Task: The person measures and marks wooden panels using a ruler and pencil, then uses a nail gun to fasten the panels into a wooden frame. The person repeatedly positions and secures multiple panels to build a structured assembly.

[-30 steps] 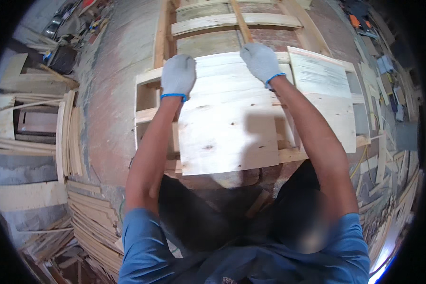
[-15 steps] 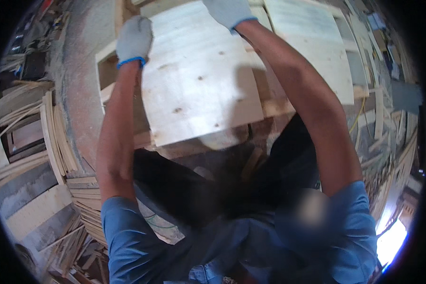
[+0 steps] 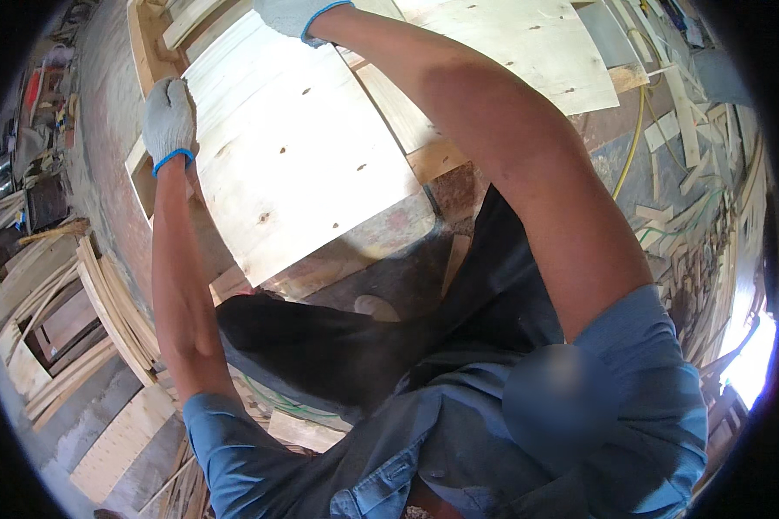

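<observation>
A pale plywood panel (image 3: pixel 303 143) with small dark knots lies tilted across a wooden frame (image 3: pixel 151 39) in front of me. My left hand (image 3: pixel 170 118), in a whitish knit glove with a blue cuff, is closed on the panel's left edge. Over the panel's far part is my right hand (image 3: pixel 292 12), in a matching glove. The picture's upper edge cuts off its fingers, so their grip is hidden. A second plywood panel (image 3: pixel 528 52) lies to the right, beyond my right forearm. Between the two panels a wooden board (image 3: pixel 398 108) of the frame shows.
Bundled wood strips (image 3: pixel 117 298) and a loose board (image 3: pixel 123 441) lie at my left. A yellow cord (image 3: pixel 636 143) runs along the floor on the right, near scattered wood offcuts (image 3: pixel 666 216). My bent legs (image 3: pixel 320 346) are close to the panel's near edge.
The whole view has turned and shifted, so panels, frame and both hands appear farther left, with the near panel more slanted. My left hand stays on the panel's left edge.
</observation>
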The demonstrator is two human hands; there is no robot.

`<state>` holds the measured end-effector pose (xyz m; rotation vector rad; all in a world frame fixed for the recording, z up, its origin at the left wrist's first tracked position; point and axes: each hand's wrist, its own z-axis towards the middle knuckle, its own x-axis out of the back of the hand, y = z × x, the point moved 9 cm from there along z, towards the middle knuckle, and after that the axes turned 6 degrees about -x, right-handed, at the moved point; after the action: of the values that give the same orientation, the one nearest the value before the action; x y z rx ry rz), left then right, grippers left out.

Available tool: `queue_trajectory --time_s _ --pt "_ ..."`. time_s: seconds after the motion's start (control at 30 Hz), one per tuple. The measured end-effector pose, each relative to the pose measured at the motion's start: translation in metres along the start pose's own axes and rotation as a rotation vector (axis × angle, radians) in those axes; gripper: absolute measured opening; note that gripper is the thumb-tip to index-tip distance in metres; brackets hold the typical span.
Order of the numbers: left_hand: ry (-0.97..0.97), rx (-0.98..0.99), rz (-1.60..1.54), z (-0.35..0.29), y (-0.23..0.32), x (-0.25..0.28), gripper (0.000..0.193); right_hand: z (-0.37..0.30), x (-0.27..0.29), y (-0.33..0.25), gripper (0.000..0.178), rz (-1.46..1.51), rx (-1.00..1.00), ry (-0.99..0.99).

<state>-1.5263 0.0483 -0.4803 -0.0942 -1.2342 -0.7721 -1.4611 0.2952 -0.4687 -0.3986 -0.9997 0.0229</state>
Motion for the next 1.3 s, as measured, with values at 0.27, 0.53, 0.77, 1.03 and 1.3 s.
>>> queue_trajectory --time_s 0.27,0.53,0.77,1.03,1.3 --pt "-0.005 0.037 0.009 -0.008 0.006 0.004 0.037 -0.003 -0.001 0.002 0.021 0.004 -0.019 -0.022" --pt "0.019 -0.049 0.17 -0.005 0.014 0.004 0.04 0.007 -0.029 0.001 0.022 -0.099 0.127 0.027" --pt "0.09 0.032 0.069 -0.01 0.016 0.024 0.034 -0.002 -0.009 -0.014 0.036 0.09 0.153 0.018" --pt "0.106 0.071 0.03 -0.014 0.006 0.026 0.034 0.002 -0.018 -0.004 0.033 0.031 0.032 -0.031" --pt "0.056 -0.032 0.092 -0.009 0.011 0.016 0.033 0.003 -0.022 -0.006 0.04 0.026 0.096 -0.053"
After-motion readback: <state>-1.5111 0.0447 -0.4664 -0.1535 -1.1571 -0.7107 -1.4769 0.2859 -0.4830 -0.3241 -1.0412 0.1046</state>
